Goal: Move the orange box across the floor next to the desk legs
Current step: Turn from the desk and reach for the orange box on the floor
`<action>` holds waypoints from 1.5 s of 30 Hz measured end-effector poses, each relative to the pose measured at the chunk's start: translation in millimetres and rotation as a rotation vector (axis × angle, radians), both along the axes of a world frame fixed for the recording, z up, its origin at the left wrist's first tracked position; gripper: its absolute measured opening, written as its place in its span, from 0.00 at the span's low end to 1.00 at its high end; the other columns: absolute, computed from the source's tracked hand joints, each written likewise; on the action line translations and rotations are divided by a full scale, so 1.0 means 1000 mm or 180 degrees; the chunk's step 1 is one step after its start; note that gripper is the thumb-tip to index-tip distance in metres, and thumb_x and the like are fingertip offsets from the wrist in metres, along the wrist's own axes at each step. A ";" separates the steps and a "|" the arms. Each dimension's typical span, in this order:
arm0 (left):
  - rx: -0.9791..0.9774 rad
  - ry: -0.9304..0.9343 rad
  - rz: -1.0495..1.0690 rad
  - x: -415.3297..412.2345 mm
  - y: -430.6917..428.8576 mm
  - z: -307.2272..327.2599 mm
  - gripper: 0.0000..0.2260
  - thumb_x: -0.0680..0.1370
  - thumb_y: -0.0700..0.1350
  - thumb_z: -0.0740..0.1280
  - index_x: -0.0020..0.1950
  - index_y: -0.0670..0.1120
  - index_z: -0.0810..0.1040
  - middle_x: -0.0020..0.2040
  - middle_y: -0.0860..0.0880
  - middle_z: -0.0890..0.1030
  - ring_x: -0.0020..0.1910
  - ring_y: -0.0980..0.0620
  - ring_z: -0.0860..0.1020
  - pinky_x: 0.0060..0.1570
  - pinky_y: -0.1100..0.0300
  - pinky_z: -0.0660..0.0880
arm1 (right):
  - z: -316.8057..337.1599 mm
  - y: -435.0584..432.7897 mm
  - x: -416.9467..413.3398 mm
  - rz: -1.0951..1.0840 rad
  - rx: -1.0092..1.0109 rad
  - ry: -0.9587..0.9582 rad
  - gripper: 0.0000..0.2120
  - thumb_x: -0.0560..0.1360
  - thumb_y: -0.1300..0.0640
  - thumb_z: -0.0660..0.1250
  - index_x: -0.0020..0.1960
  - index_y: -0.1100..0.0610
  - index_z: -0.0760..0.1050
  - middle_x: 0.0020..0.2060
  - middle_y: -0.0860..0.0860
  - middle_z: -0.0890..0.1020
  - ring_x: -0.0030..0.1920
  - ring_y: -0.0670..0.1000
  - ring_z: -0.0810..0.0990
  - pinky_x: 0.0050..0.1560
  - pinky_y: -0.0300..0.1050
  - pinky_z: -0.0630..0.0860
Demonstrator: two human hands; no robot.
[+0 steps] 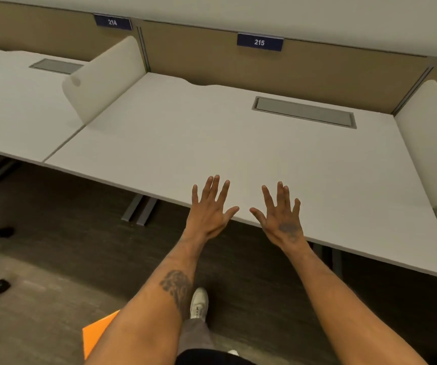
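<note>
An orange box (96, 333) lies on the floor at the bottom of the view, mostly hidden behind my left forearm. Both arms stretch forward over the front edge of a white desk (212, 143). My left hand (209, 209) and my right hand (282, 216) hover side by side with fingers spread, palms down, holding nothing. Grey desk legs (139, 210) stand under the desk's left corner, well ahead of the box. Another desk leg (336, 262) shows under the right part, behind my right forearm.
Dark carpet (54, 233) covers the floor. Chair base casters (0, 284) sit at the left edge. White side dividers (101, 77) flank the desk, with a beige back panel bearing the labels 214 and 215. My foot in a white shoe (199, 302) stands by the box.
</note>
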State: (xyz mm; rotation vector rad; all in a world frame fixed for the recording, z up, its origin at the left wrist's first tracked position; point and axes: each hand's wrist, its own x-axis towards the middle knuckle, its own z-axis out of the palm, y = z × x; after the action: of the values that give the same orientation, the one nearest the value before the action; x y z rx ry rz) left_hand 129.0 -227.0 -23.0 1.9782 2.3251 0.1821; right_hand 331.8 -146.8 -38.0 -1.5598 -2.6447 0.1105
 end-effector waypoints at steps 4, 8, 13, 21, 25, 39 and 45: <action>-0.0082 0.0011 0.0105 0.003 -0.051 -0.005 0.35 0.79 0.68 0.43 0.79 0.52 0.33 0.79 0.46 0.32 0.77 0.48 0.31 0.74 0.38 0.35 | -0.004 -0.037 -0.005 0.0219 -0.0121 -0.0078 0.41 0.73 0.27 0.29 0.79 0.48 0.35 0.79 0.59 0.35 0.78 0.61 0.34 0.75 0.70 0.45; -0.0108 -0.0062 0.0305 -0.009 -0.097 -0.016 0.35 0.79 0.67 0.44 0.79 0.51 0.35 0.79 0.45 0.33 0.78 0.47 0.32 0.74 0.37 0.37 | -0.011 -0.068 -0.023 0.0465 -0.0183 -0.0089 0.40 0.77 0.29 0.38 0.81 0.52 0.47 0.79 0.63 0.43 0.79 0.64 0.43 0.72 0.72 0.53; -0.0312 -0.0232 0.0645 -0.027 -0.164 -0.032 0.34 0.80 0.67 0.44 0.79 0.53 0.37 0.80 0.45 0.36 0.78 0.48 0.35 0.74 0.39 0.36 | -0.028 -0.119 -0.058 0.0746 -0.0459 -0.0149 0.38 0.76 0.29 0.39 0.80 0.48 0.41 0.79 0.60 0.38 0.78 0.61 0.37 0.74 0.69 0.47; -0.0438 -0.0417 0.1176 -0.057 -0.300 -0.074 0.34 0.80 0.67 0.46 0.81 0.51 0.44 0.82 0.44 0.45 0.80 0.47 0.41 0.74 0.38 0.40 | -0.059 -0.231 -0.114 0.1274 -0.0704 -0.0367 0.37 0.77 0.30 0.41 0.80 0.49 0.47 0.80 0.62 0.48 0.79 0.63 0.47 0.73 0.70 0.54; -0.0546 -0.0421 0.1339 -0.085 -0.377 -0.097 0.34 0.80 0.66 0.46 0.81 0.50 0.45 0.82 0.44 0.46 0.80 0.46 0.42 0.74 0.38 0.42 | -0.084 -0.302 -0.147 0.1385 -0.0877 -0.0440 0.39 0.76 0.29 0.40 0.80 0.50 0.52 0.79 0.64 0.54 0.79 0.64 0.52 0.70 0.72 0.57; -0.0943 -0.0667 0.1772 -0.194 -0.604 -0.185 0.35 0.80 0.66 0.49 0.81 0.48 0.47 0.81 0.42 0.50 0.80 0.43 0.47 0.73 0.34 0.46 | -0.174 -0.492 -0.245 0.1355 -0.1445 -0.0483 0.41 0.73 0.28 0.40 0.80 0.49 0.50 0.80 0.60 0.48 0.80 0.60 0.45 0.74 0.69 0.49; -0.0817 -0.0796 0.2070 -0.205 -0.638 -0.262 0.35 0.81 0.65 0.50 0.81 0.46 0.47 0.81 0.43 0.47 0.80 0.45 0.43 0.75 0.36 0.43 | -0.257 -0.515 -0.266 0.1440 -0.1548 -0.0594 0.39 0.76 0.29 0.43 0.80 0.50 0.52 0.80 0.61 0.51 0.79 0.61 0.49 0.73 0.68 0.53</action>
State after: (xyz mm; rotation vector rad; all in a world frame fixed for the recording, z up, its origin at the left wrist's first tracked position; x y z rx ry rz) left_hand -76.4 -864.9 -285.1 0.9771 2.5680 0.1469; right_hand 66.2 -661.7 -295.0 -1.0585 -3.2526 0.7102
